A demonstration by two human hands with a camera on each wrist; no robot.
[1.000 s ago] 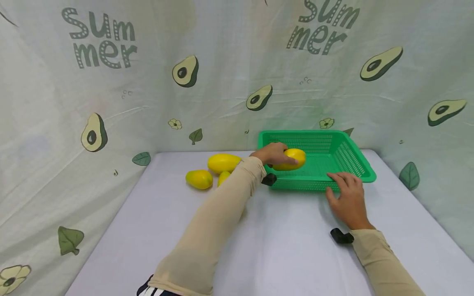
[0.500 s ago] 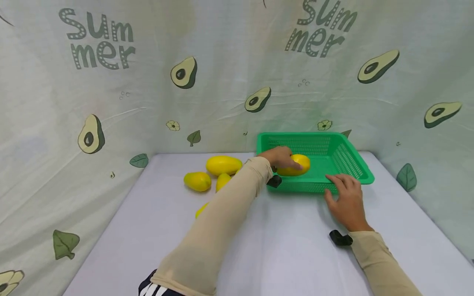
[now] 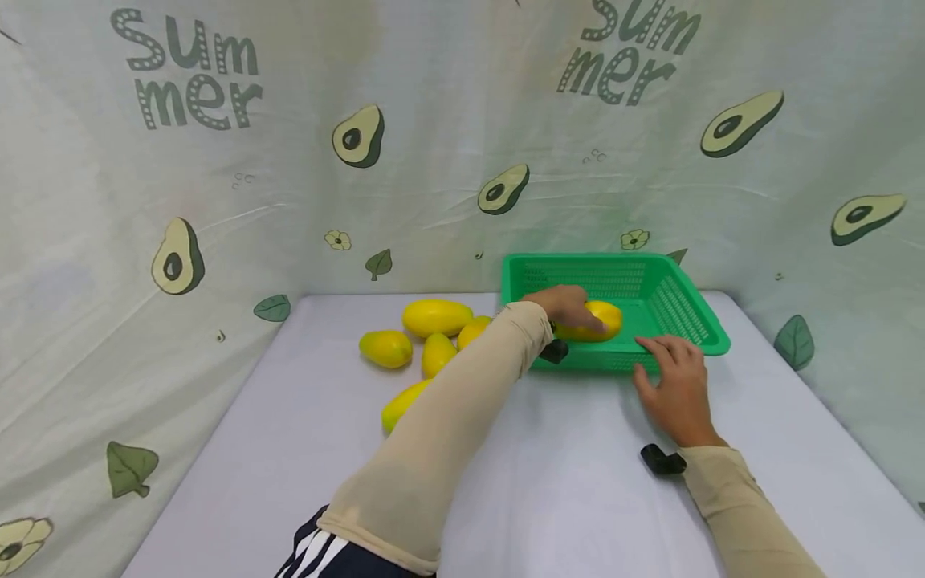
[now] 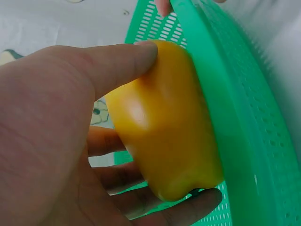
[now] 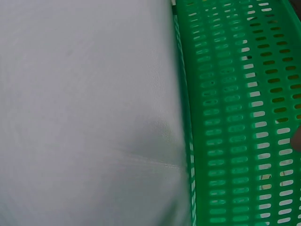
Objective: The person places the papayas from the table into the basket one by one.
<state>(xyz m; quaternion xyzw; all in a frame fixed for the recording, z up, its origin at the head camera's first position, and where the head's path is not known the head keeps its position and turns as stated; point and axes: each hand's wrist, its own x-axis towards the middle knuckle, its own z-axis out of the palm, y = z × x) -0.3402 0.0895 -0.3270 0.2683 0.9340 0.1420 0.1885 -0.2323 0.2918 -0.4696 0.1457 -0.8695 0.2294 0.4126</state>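
Note:
My left hand (image 3: 567,303) holds a smooth, oblong yellow fruit (image 3: 605,319) over the left part of a green plastic basket (image 3: 694,313). Seen from the left wrist, the thumb lies along the fruit's upper side and the fingers curl round the other, with a small dark stem at its lower end. The fruit overlaps the basket's near rim there. My right hand (image 3: 679,397) grips that near rim, fingertips over the inside and thumb on the outer wall. In the right wrist view only a fingertip (image 5: 296,139) shows beside the slotted basket wall.
Several yellow fruits lie left of the basket, among them a long one (image 3: 437,318), a rounder one (image 3: 386,349) and one partly behind the left sleeve (image 3: 405,404). A cloth printed with avocados (image 3: 433,80) hangs behind the white-covered table (image 3: 571,482).
My left hand has carried the yellow fruit rightward, farther over the basket. The left forearm has shifted right, uncovering more of the fruits on the table. My right hand stays at the rim.

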